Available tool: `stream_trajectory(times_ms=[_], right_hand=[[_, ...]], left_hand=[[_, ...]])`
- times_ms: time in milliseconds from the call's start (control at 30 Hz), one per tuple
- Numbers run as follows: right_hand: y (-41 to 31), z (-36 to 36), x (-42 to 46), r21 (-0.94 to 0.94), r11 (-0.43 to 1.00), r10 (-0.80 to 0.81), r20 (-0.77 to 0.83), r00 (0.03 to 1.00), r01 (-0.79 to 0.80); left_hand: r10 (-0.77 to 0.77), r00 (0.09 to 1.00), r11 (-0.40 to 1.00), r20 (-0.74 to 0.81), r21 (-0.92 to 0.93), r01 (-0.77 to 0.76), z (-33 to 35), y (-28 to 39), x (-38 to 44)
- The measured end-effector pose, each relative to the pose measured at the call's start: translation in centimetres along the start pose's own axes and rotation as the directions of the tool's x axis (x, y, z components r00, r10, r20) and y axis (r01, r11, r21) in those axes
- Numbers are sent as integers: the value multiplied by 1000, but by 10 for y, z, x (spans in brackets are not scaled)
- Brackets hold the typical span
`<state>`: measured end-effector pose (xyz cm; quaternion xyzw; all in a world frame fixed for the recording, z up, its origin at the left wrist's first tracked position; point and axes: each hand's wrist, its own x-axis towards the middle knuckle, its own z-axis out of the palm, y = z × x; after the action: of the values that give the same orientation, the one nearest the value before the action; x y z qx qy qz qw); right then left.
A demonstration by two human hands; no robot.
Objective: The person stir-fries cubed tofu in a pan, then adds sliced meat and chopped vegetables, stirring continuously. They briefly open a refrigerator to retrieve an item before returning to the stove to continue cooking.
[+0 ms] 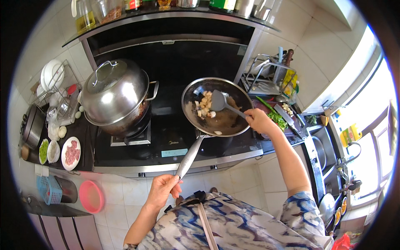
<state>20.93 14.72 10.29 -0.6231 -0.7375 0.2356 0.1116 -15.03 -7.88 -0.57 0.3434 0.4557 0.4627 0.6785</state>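
A dark-bottomed wok (pixel 218 125) with a long metal handle rests on the right side of the black gas stove (pixel 175 156). Browned chunks of food (pixel 203 104) lie against the wok's left wall, with brownish residue around them. My left hand (pixel 165 189) grips the end of the wok's handle. My right hand (pixel 260 121) holds a grey spatula (pixel 218 100) by its handle, at the wok's right rim; the blade is inside the wok, touching or just beside the chunks. One pale piece (pixel 217 132) lies alone near the front rim.
A large lidded metal pot (pixel 118 97) stands on the left burner. Plates of raw meat (pixel 72 153) and chopped greens (pixel 43 151) are on the left counter. At right, a cleaver (pixel 286 115) lies beside cut green peppers (pixel 277 120); a knife rack (pixel 262 84) stands behind. Bottles line the shelf above.
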Motion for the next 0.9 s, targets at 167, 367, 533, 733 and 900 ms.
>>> stream_trajectory(times_ms=[167, 367, 533, 733, 900], right_hand=[[0, 18, 24, -653, 744, -296, -133, 946, 141], [-29, 47, 25, -771, 593, -300, 55, 953, 231], [-29, 16, -14, -782, 563, -274, 129, 953, 267], [-44, -1, -61, -774, 611, -230, 29, 973, 168], [-42, 37, -73, -758, 638, -256, -44, 966, 134]], left_hand=[[8, 1000, 1000, 4, 0, -8, 4, 2, 1], [15, 999, 1000, -30, -11, -15, 3, -3, -2], [-3, 1000, 1000, -27, -27, 3, 4, 1, 0], [-23, 1000, 1000, 15, -3, 23, -5, 8, 5], [-76, 988, 996, 138, 54, 69, -9, 7, 3]])
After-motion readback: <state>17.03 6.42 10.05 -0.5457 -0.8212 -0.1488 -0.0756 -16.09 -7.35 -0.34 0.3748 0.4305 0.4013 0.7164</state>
